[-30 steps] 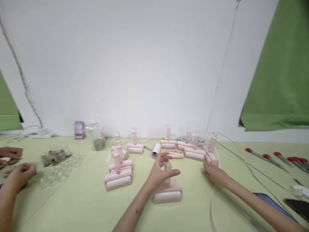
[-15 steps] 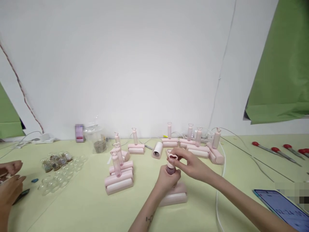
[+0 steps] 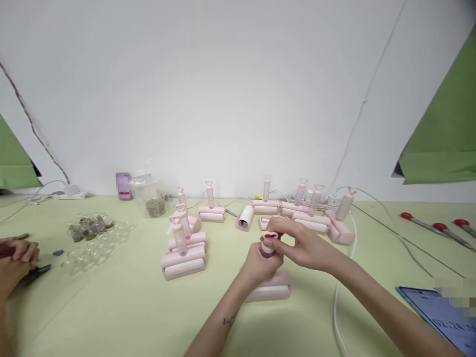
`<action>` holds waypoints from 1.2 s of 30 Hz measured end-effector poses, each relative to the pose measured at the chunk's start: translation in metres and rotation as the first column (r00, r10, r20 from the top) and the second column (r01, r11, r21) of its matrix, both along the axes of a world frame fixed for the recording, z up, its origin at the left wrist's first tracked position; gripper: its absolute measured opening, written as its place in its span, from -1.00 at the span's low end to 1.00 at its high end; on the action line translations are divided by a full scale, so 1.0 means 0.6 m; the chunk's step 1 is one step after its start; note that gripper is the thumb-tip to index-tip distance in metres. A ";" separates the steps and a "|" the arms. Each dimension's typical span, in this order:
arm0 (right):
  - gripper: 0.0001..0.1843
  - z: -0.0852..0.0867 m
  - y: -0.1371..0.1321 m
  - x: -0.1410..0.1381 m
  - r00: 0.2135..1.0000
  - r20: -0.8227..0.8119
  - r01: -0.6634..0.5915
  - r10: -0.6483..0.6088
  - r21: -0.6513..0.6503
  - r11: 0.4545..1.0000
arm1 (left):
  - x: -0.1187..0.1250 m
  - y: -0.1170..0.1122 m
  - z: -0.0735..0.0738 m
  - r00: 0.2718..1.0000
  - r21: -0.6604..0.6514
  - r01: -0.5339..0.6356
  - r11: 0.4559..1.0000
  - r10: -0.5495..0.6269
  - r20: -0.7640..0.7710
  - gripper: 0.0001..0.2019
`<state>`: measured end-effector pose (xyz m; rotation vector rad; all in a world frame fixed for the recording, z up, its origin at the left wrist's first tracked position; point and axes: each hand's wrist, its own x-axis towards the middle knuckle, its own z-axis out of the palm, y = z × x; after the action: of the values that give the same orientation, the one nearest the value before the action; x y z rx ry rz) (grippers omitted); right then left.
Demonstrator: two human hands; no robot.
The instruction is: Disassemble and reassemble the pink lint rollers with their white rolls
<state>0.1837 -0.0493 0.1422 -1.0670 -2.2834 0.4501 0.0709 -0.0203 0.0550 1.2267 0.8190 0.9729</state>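
Observation:
A pink lint roller [image 3: 269,290] stands on the pale green table [image 3: 122,307] in front of me, its handle pointing up. My left hand [image 3: 258,265] is wrapped round that handle. My right hand [image 3: 301,245] pinches the heart-shaped loop cap [image 3: 268,237] at the handle's top. Both hands hide most of the handle. Several more pink lint rollers [image 3: 182,258] stand to the left and in a row behind [image 3: 308,218].
A white paper roll [image 3: 245,218] lies behind my hands. Small glass jars [image 3: 91,230], a clear container [image 3: 150,201], red-handled tools [image 3: 435,225], a white cable [image 3: 336,307] and a phone [image 3: 439,315] lie around. Another person's hands [image 3: 15,258] work at the far left.
My right hand came in from the right-hand rollers to the loop cap on the handle, and my left hand closed round that handle. The view tilted up slightly.

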 end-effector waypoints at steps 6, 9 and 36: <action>-0.79 0.006 0.008 -0.002 0.999 0.031 -0.040 0.040 0.016 0.999 | -0.001 0.004 -0.006 0.998 0.121 0.040 0.992 -0.035 -0.045 -0.80; -0.79 0.005 0.015 0.001 0.998 0.011 -0.054 0.055 -0.015 0.998 | -0.003 0.002 -0.002 0.997 0.147 0.059 0.987 -0.049 -0.066 -0.76; -0.57 -0.044 0.002 -0.037 0.939 -0.319 -0.249 0.129 -0.369 0.895 | 0.002 -0.031 -0.049 0.982 -0.144 -0.179 0.973 0.186 0.040 -0.35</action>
<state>0.1615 -0.0479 0.1161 -0.8896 -2.0846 1.1263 0.0719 -0.0389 0.0257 1.0134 0.9540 1.0729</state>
